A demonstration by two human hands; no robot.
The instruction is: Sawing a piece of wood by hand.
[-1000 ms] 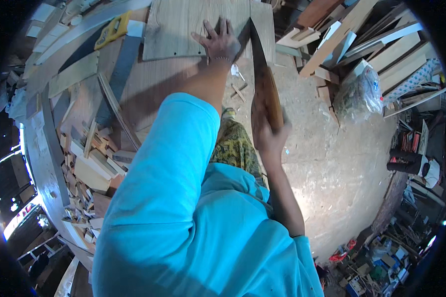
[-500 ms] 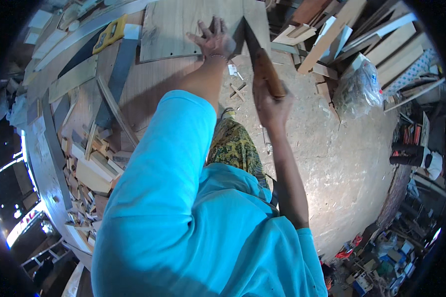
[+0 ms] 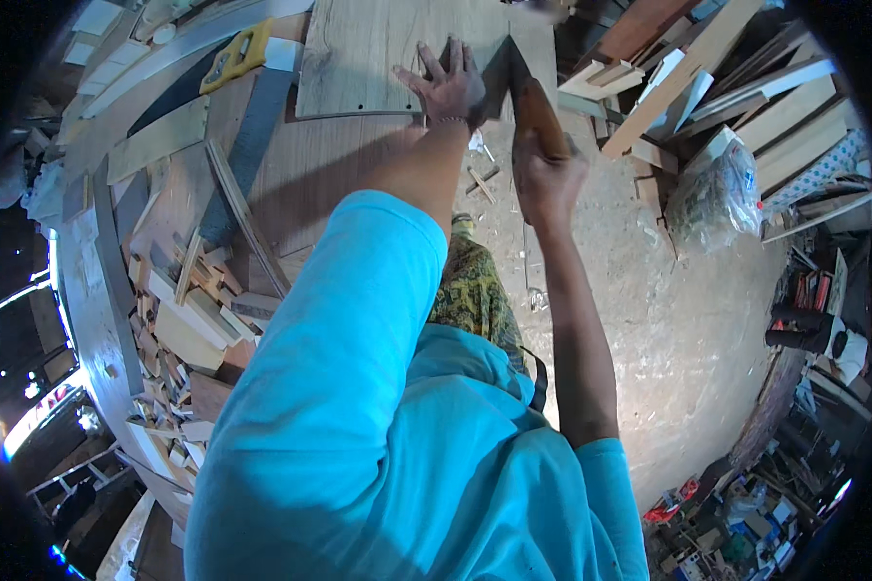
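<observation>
A pale wood-grain board (image 3: 358, 58) lies at the top of the view, over the edge of the workbench. My left hand (image 3: 450, 85) presses flat on it near its near edge, fingers spread. My right hand (image 3: 549, 179) grips the brown wooden handle of a handsaw (image 3: 543, 118), just right of the left hand. Its dark blade (image 3: 517, 64) runs away from me to the board; where the teeth meet the wood I cannot make out. Two small dark holes show along the board's near edge.
On the bench (image 3: 295, 174) at left lie a yellow-handled saw (image 3: 236, 60), wooden strips and a heap of offcuts (image 3: 189, 329). Planks (image 3: 688, 77) lean at the upper right beside a clear plastic bag (image 3: 717, 194). Concrete floor (image 3: 669, 329) stretches along my right; clutter lies at lower right.
The whole view has shifted, so board, hands and bench sit slightly further right and lower. My right hand still grips the saw, and my left hand stays flat on the board.
</observation>
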